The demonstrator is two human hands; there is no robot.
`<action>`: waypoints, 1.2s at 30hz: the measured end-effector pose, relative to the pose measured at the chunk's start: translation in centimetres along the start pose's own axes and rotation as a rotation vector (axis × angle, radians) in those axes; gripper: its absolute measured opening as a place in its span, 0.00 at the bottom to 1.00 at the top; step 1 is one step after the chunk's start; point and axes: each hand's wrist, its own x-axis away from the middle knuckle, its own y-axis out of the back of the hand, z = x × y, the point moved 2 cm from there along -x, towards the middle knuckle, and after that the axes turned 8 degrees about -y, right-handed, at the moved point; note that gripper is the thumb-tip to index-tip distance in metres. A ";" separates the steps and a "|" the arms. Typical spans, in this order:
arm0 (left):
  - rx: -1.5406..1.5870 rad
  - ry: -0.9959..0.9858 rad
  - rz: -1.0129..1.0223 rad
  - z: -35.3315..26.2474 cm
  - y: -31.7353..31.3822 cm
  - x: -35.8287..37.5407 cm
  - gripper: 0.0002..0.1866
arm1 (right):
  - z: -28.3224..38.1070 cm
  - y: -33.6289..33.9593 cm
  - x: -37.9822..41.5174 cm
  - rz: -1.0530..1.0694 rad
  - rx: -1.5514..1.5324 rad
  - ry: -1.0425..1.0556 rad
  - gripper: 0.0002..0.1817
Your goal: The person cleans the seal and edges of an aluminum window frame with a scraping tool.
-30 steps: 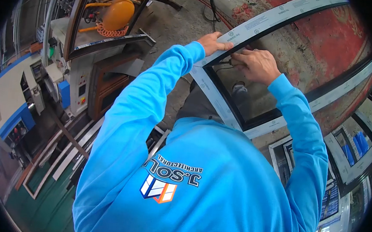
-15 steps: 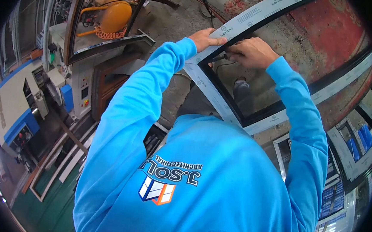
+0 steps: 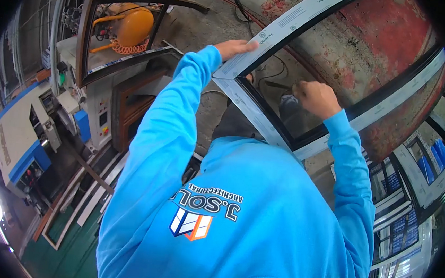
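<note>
A window frame [image 3: 262, 112] covered in printed white protective film, with a black inner edge, lies at a slant in front of me. My left hand [image 3: 235, 49] grips its outer edge near the left corner, the thumb side over the film. Inside the frame's opening, apart from its bars, my right hand [image 3: 318, 98] is closed in a fist. A thin dark tool [image 3: 277, 85] sticks out leftward from this fist; its exact kind is too blurred to tell. Below the opening, a shoe and part of my trousers show.
Under the frame's far part lies a worn red floral covering [image 3: 389, 45]. A brown frame [image 3: 82, 39] stands at left before a yellow tank [image 3: 137, 22]. A white and blue machine [image 3: 19, 135] is further left. More frames [image 3: 416, 168] stand at right.
My right hand has drawn away from the frame's upper bar, down and to the right, with the tool. My left hand stays on the frame near the corner, and the view has shifted slightly.
</note>
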 end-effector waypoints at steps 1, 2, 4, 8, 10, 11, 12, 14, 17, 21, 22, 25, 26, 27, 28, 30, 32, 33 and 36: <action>0.188 0.098 0.100 0.9 0.5 0.8 0.56 | 0.0 -0.4 0.7 0.000 -0.007 -0.001 0.17; 0.376 0.196 0.197 1.8 0.8 1.6 0.58 | 0.0 -0.7 1.5 0.005 -0.076 -0.003 0.17; 0.497 0.302 0.183 3.8 0.9 2.7 0.60 | 0.2 -0.9 2.9 0.034 -0.151 -0.024 0.16; 0.945 0.408 -0.008 7.6 -0.9 5.2 0.60 | -0.1 -1.8 4.9 -0.001 -0.195 -0.065 0.16; 1.142 0.375 -0.157 8.2 -3.2 6.9 0.59 | -0.4 -2.0 5.7 -0.058 -0.183 -0.084 0.19; 1.246 0.217 -0.203 9.3 -4.5 7.4 0.56 | -0.3 -1.7 6.2 -0.061 -0.185 -0.090 0.19; 1.346 0.058 -0.247 10.4 -6.0 7.8 0.53 | -0.2 -0.9 6.7 -0.116 -0.185 -0.114 0.19; 1.388 -0.096 -0.414 10.8 -9.2 8.9 0.46 | -0.9 -0.6 7.8 -0.170 -0.180 -0.155 0.19; 1.222 -0.102 -0.677 9.1 -14.1 9.2 0.38 | -3.4 1.7 8.0 -0.329 -0.112 -0.130 0.16; 0.941 0.152 -0.958 5.1 -13.1 8.2 0.38 | -6.2 5.3 9.4 -0.387 -0.029 -0.207 0.14; 0.930 0.106 -1.014 6.0 -12.8 7.5 0.40 | -6.8 6.1 9.8 -0.401 -0.020 -0.213 0.14; 0.949 0.130 -1.123 5.3 -8.4 5.5 0.43 | -7.6 7.5 9.2 -0.419 -0.018 -0.212 0.15; 0.866 0.050 -1.115 5.5 -6.9 4.8 0.45 | -7.1 7.7 8.8 -0.445 -0.080 -0.182 0.16; 0.864 0.019 -1.087 5.7 -5.3 4.1 0.44 | -6.5 7.8 8.6 -0.466 -0.143 -0.156 0.16; 0.821 -0.073 -1.120 5.4 -3.7 3.3 0.44 | -5.8 7.9 8.0 -0.429 -0.118 -0.167 0.18; 0.940 -0.068 -1.157 6.2 -0.2 0.9 0.45 | -4.5 7.3 6.4 -0.465 -0.112 -0.158 0.16; 0.923 -0.051 -1.184 5.7 3.1 -0.8 0.48 | -2.9 7.5 5.0 -0.464 -0.090 -0.168 0.16; 0.885 -0.017 -1.208 5.6 4.2 -1.0 0.51 | -2.4 7.7 4.4 -0.467 -0.072 -0.164 0.16; 0.810 0.049 -1.141 5.0 5.4 0.1 0.55 | -1.2 7.8 3.2 -0.384 -0.037 -0.223 0.15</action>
